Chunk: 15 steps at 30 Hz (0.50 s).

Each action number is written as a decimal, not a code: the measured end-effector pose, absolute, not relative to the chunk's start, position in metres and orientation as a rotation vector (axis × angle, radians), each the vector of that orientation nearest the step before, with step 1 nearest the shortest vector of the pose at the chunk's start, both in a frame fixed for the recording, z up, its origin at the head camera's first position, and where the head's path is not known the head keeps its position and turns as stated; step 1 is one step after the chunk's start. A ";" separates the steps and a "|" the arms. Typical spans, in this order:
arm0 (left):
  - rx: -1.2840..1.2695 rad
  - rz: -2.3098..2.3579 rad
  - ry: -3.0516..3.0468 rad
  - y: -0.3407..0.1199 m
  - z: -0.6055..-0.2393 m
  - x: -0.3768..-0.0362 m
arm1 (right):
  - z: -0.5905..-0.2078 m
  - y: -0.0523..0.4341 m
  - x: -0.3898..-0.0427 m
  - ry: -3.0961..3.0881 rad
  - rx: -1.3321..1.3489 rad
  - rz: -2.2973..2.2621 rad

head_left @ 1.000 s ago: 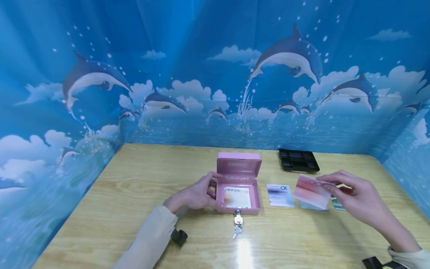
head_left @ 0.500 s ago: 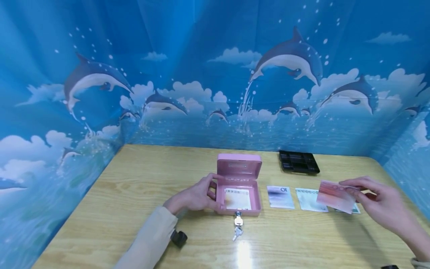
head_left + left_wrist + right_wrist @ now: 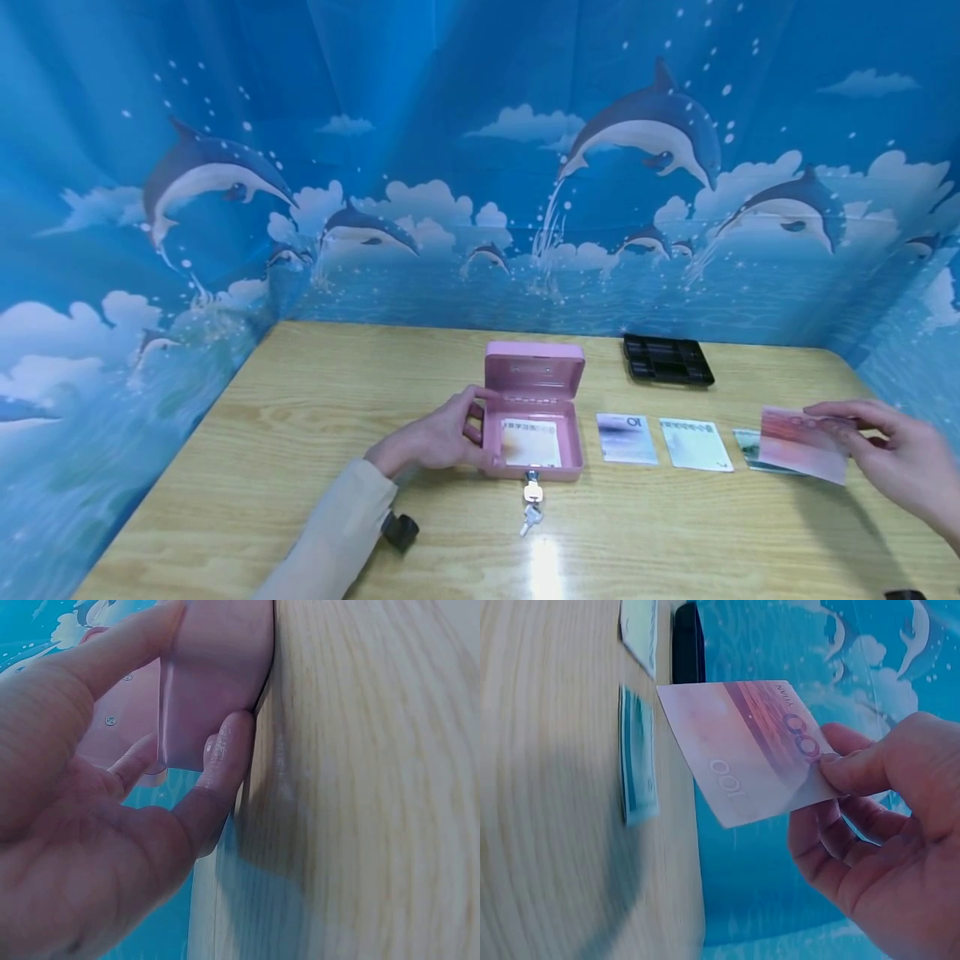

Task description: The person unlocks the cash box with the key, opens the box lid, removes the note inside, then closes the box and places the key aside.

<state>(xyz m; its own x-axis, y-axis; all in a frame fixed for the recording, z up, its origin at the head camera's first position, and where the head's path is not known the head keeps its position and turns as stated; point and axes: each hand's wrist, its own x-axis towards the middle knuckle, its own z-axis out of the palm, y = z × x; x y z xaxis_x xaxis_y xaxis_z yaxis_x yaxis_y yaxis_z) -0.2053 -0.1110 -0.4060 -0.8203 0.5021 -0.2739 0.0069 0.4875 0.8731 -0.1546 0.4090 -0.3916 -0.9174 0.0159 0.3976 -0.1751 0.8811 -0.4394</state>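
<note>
My left hand [image 3: 442, 429] grips the left side of a pink cash box [image 3: 534, 354], thumb near the front and fingers toward the hinge. The box's lid stands raised, and a pale banknote [image 3: 529, 443] lies inside. A key [image 3: 532, 492] sits in the front lock with a second key hanging from it. At the far right, my right hand [image 3: 896, 446] pinches a red 100 yuan banknote [image 3: 742, 750] by one edge between thumb and fingers. That note hovers above the table, partly covering a green banknote [image 3: 637, 757] in the head view.
A bluish-purple 10 banknote [image 3: 627, 439] and a pale green banknote [image 3: 695, 444] lie in a row right of the box. Behind them sits a black compartment tray [image 3: 667, 360]. A dolphin-print curtain [image 3: 480, 167] encloses the wooden table [image 3: 337, 375] at the back and sides.
My right hand has carried the red banknote to the right, from over the pale green note to over the green one. The left hand has stayed on the box.
</note>
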 end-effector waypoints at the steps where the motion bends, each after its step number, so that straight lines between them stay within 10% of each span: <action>1: 0.418 1.307 2.234 -0.111 -0.406 -0.205 | -0.392 0.412 -0.155 -2.654 0.098 0.668; 15: 0.396 1.293 2.237 -0.111 -0.408 -0.206 | -0.399 0.445 -0.165 -2.680 -0.084 0.558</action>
